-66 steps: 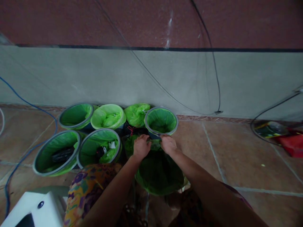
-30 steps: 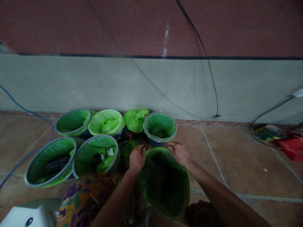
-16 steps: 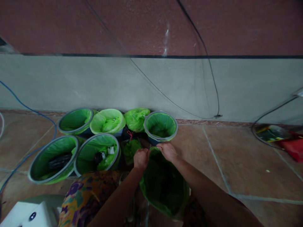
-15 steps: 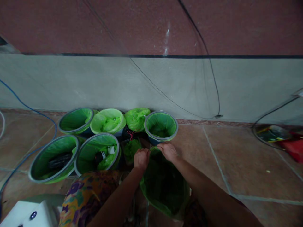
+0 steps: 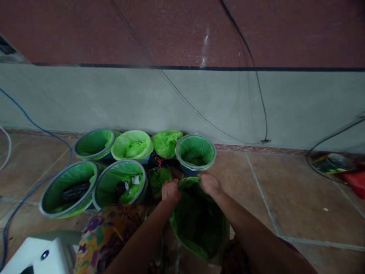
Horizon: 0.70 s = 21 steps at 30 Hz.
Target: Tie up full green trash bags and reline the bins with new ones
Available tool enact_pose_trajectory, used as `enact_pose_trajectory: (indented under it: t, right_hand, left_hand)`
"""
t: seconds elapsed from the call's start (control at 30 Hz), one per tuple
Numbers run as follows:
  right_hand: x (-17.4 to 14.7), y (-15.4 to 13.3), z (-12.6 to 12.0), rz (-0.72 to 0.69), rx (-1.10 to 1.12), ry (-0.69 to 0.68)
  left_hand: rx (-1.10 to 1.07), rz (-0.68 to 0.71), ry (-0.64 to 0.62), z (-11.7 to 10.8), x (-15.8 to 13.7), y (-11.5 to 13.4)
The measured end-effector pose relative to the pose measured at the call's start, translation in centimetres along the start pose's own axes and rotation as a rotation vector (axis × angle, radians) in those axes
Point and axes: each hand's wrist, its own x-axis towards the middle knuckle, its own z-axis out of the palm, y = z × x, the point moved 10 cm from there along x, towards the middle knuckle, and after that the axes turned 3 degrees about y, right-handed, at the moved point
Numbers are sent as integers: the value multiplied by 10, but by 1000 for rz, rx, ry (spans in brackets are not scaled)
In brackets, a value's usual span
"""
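A green bin liner (image 5: 196,224) gapes open between my knees, its inside dark. Its far edge is gripped by the closed fingers of my left hand (image 5: 171,191) on one side and my right hand (image 5: 210,184) on the other. A stretch of liner edge spans the gap between the hands. Whatever bin holds this liner is mostly hidden by it and by my arms. Just beyond my right hand stands a grey-rimmed bin (image 5: 195,152) with a green liner. Left of my left hand, a small container (image 5: 159,182) holds green plastic.
Several lined bins (image 5: 119,185) stand to the left, some containing black or green bags. A stuffed green bag (image 5: 167,144) sits near the wall. A blue hose (image 5: 42,133) crosses the left floor. A white object (image 5: 42,255) is at lower left; a red item (image 5: 353,180) lies far right.
My hands have moved slightly apart, the right one shifting right, and the liner's edge between them is stretched wider. The whole view has shifted a little.
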Motion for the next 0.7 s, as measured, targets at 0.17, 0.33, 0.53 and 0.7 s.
enact_pose_trajectory:
  t: [0.17, 0.33, 0.53, 0.7]
  right_hand:
    - [6, -10, -14, 2, 91, 6]
    - [9, -43, -27, -172, 132, 71]
    - [4, -55, -12, -286, -102, 62]
    - [4, -49, -6, -244, -133, 32]
  left_hand:
    - [-140, 10, 155, -17, 5, 6]
    - [-59, 59, 96, -11, 20, 22]
    - [58, 134, 54, 7, 20, 26]
    - [49, 102, 29, 13, 21, 22]
